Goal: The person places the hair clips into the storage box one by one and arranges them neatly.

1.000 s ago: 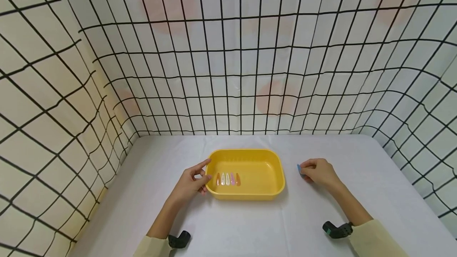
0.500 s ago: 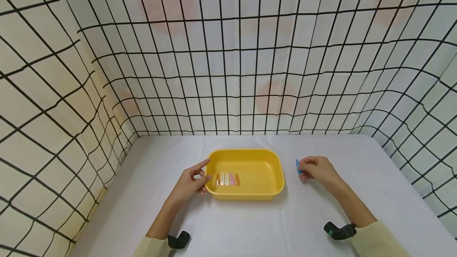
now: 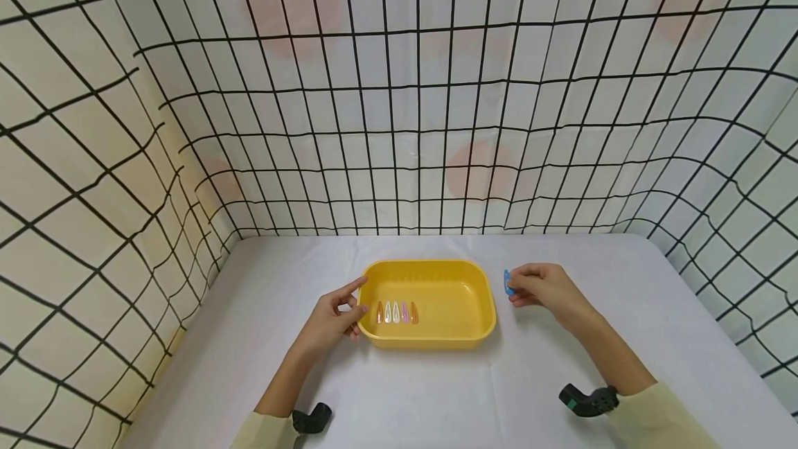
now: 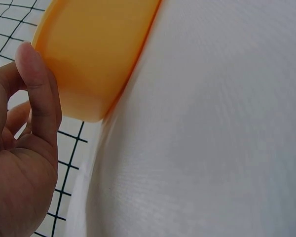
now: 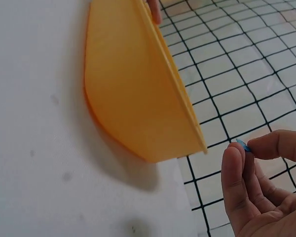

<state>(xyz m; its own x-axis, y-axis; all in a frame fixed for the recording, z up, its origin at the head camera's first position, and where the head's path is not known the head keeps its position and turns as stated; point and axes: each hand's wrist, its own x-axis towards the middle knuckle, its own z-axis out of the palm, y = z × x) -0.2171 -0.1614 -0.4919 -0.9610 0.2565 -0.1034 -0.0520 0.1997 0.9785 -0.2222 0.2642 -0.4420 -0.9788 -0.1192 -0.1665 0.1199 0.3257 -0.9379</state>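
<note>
A yellow plastic tray (image 3: pixel 455 303) stands on the table in the head view. Several snap hair clips (image 3: pixel 396 312) lie in a row in its left half: orange, white and purple ones. At the tray's left end my left hand (image 3: pixel 334 315) grips the rim between thumb and fingers; the left wrist view shows the thumb against the yellow wall. To the right of the tray, above the table, my right hand (image 3: pixel 548 291) pinches a blue hair clip (image 3: pixel 508 283) between thumb and fingers. Only a sliver of that clip (image 5: pixel 243 145) shows in the right wrist view.
The table (image 3: pixel 399 393) is covered with a white cloth. A white wall with a black grid (image 3: pixel 419 130) rises behind it, and gridded walls stand at both sides. Each wrist carries a black camera (image 3: pixel 313 419).
My right hand has lifted from the table with the blue hair clip and moved left, closer to the tray. The left hand and the tray have hardly moved.
</note>
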